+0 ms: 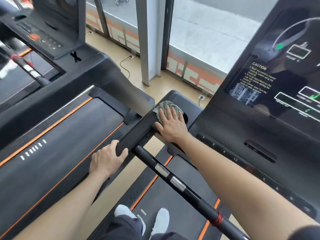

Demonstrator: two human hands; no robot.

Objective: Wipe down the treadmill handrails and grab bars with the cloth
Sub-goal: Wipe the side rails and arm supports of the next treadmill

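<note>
The right hand (pixel 171 125) presses a crumpled grey-green cloth (pixel 167 105) with straight fingers onto the broad black plastic handrail (pixel 138 130). At seven o'clock, the left hand (pixel 105 159) grips that rail's end. Wiping seems in hand; next, likely the round black grab bar (pixel 181 186) at five o'clock.

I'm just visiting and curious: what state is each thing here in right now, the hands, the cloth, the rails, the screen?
right hand: flat, fingers straight, pressing on the cloth.
cloth: bunched, lying on the side arm.
left hand: grips the near end of the side arm.
round grab bar: touched by neither hand.
console screen: lit, showing a caution notice.
</note>
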